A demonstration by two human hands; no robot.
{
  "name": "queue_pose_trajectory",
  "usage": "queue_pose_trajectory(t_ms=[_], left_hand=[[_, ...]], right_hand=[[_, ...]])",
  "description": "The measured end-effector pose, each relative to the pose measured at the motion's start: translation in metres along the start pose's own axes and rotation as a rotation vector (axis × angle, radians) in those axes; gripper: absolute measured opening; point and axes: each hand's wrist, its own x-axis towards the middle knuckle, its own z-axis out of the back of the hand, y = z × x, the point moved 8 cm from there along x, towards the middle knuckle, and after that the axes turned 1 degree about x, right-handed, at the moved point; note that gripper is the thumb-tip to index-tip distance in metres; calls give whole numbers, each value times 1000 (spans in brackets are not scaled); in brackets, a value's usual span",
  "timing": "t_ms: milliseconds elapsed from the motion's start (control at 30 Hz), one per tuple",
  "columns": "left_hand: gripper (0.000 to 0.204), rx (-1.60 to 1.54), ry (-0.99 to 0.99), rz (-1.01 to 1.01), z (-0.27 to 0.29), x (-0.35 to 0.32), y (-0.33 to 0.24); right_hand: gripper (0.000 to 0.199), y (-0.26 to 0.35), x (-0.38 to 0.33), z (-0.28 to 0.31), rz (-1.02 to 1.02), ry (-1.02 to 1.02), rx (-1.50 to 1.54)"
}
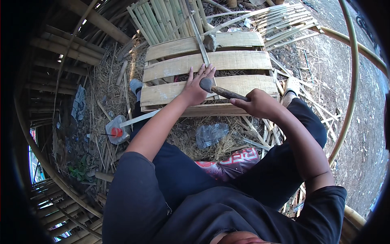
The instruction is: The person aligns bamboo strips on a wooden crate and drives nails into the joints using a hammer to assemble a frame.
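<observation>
Left hand (pixel 198 87): lay spread on the wooden crate (pixel 245 59), fingertips at the strip (pixel 200 42).
Right hand (pixel 260 103): was closed round the hammer (pixel 226 92), apart from the left.
Strip: lay across the crate's slats; a poor hold might have let it slip.
Hammer: its head was close by the left fingers; a stray swing could have bruised them.
Stone (pixel 209 42): sat on the slats; jolts might have shifted it.

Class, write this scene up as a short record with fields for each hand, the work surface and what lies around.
Left hand: spread, fingers at a narrow pale strip
Right hand: gripping a hammer by its handle
Work surface: slatted wooden crate
On crate: grey stone
Ground nearby: crumpled clear plastic bag
</observation>
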Motion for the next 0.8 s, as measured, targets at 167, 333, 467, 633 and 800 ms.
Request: queue_pose_trajectory(t_ms=[167,333,467,633,800], left_hand=[[78,29,23,22,2,-2,3],[77,15,11,20,-2,0,2],[77,-27,-24,-6,3,-4,7],[75,-51,-20,-19,0,2,2],[75,-41,2,-10,1,2,7]], right_hand=[[83,9,-2,-1,7,2,13],[83,5,0,0,-8,-12,-3],[78,19,-12,6,18,-44,23],[76,-1,-7,0,4,-71,-44],[77,17,-21,2,56,-114,68]])
